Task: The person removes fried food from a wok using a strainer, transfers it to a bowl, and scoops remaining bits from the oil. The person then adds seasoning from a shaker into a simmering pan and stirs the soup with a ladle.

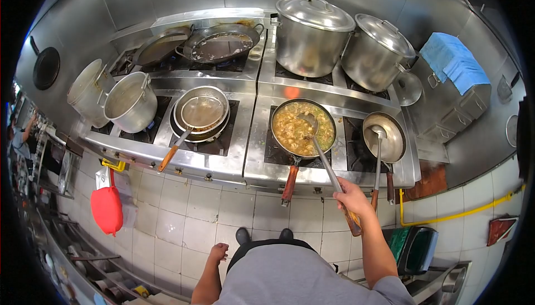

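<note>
My right hand [354,197] is wrapped round the handle of a long metal ladle [327,165]. The ladle's bowl rests in the food in a round pan [302,128], which holds a yellow-brown stew with chunks and green bits. The pan's reddish-brown wooden handle [289,187] points toward me over the stove's front edge, with no hand on it. My left hand [219,251] hangs low near my body, away from the stove, its fingers curled with nothing visible in them. To the right, a second pan [394,140] holds another ladle [378,138].
Two large lidded pots [312,43] [373,54] stand on the back burners. Left are open pots [132,107], a strainer [202,112] on a pan, and dark woks [220,43]. Blue cloths [452,59] lie on a metal cabinet. Another person [22,140] is at far left.
</note>
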### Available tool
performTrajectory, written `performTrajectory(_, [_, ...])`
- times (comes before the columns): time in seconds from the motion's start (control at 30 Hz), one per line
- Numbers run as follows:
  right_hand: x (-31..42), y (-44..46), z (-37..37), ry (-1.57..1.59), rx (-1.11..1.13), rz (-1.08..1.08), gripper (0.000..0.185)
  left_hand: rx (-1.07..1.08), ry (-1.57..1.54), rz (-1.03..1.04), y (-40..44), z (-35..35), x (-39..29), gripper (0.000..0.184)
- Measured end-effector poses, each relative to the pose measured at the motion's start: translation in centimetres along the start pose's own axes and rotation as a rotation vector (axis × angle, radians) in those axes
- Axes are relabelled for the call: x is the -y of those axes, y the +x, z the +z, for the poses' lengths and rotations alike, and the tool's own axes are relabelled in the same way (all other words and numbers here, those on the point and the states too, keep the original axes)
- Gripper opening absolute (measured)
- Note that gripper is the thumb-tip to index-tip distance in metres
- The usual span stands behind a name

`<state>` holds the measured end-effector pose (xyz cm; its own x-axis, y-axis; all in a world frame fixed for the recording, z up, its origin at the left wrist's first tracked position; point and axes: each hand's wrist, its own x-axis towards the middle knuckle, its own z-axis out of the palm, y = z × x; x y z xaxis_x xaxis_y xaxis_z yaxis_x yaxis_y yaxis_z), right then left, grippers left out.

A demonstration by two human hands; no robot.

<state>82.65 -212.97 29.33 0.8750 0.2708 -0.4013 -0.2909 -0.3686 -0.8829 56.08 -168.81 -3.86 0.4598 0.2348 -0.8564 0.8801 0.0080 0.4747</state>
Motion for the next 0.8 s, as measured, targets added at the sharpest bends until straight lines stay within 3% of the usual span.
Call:
performTrajectory(0.23, [-1.7, -0.1, -0.5, -0.273, -0.233, 0.007, 0.062, 0.008, 0.016, 0.009, 0.4, 0.3, -0.7, 0.033])
performTrajectory(0.3, [-2.7, 0.2, -0.7, -0.548, -0.356, -0.215, 0.06, 0.009, 0.016, 0.012, 0.5, 0.2, -0.7, 0.033])
performTrajectory(0.4, [-2.4, -0.2, -0.6, -0.577, -0.429, -0.326, 0.06, 0.003, 0.018, 0.012, 0.8, 0.1, -0.5, 0.032])
performTrajectory(0.8, [-1.2, -0.8, 1.2, -0.827, -0.381, -0.217, 0.054, 0.04, 0.051, -0.012, 0.5, 0.0, -0.8, 0.031])
